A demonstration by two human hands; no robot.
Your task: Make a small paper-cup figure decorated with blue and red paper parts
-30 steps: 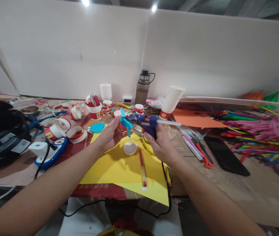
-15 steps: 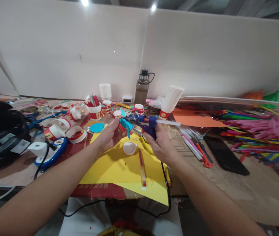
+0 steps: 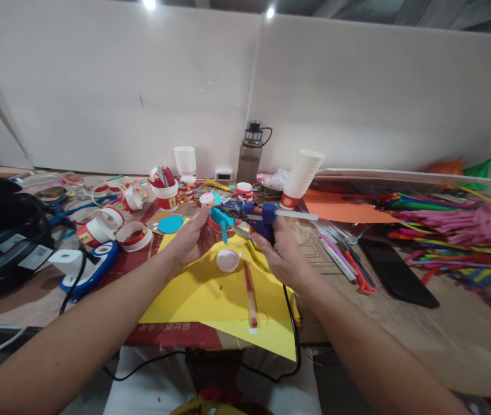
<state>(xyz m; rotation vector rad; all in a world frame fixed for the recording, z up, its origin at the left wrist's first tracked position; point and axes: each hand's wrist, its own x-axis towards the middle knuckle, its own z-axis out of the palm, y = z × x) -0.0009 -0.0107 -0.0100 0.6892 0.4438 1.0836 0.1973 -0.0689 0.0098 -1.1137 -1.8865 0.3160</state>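
Note:
My left hand is closed on a small red and blue paper piece, which has a blue strip hanging down. My right hand grips the handle of a blue glue gun, its nozzle pointing left at the blue part. A white glue stick sticks out of the gun's rear. Below the hands, a white round lid and a red strip lie on a yellow sheet. Whether the nozzle touches the paper piece cannot be made out.
A bottle and stacked paper cups stand at the back. Cut cup rings and a blue power strip lie left. Rightward are a phone, cutters and pipe cleaners. The gun's black cord crosses the front.
The blue part in my left hand has shifted very slightly. Otherwise both hands and the glue gun keep their places.

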